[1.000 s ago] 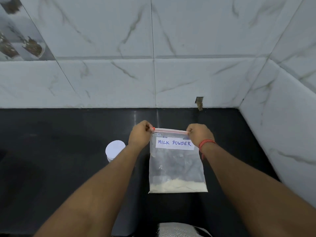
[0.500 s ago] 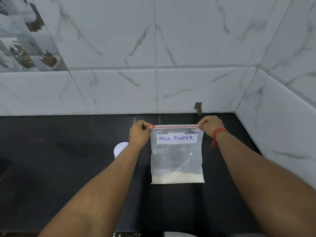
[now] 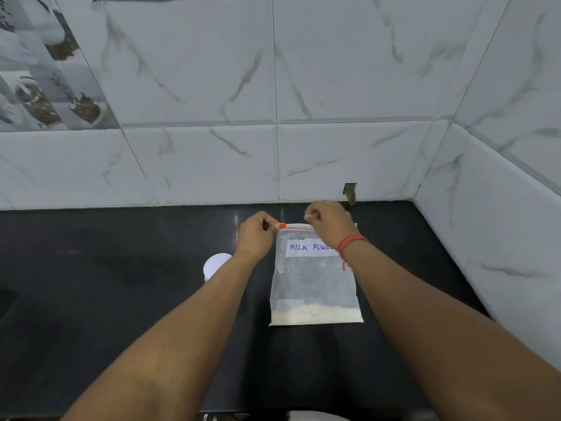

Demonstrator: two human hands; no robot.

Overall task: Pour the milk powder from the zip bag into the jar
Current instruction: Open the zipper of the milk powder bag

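A clear zip bag (image 3: pixel 315 287) labelled "MILK POWDER" stands upright on the black counter (image 3: pixel 121 284), with a thin layer of pale milk powder (image 3: pixel 315 316) at its bottom. My left hand (image 3: pixel 256 235) pinches the bag's top left corner at the red zip strip. My right hand (image 3: pixel 329 226), a red thread on its wrist, lies curled over the middle of the bag's top edge and covers part of the label. A jar with a white lid (image 3: pixel 215 264) sits just left of the bag, partly hidden behind my left forearm.
White marble-patterned tiled walls close off the counter at the back (image 3: pixel 273 165) and on the right (image 3: pixel 501 238). A small notch (image 3: pixel 349 192) is cut in the back tile just behind the bag. A pale object (image 3: pixel 315 416) peeks in at the bottom edge.
My right hand has slid left along the bag's top edge, from the right corner to the middle. My left hand has kept its pinch on the left corner. The camera has tilted up slightly.
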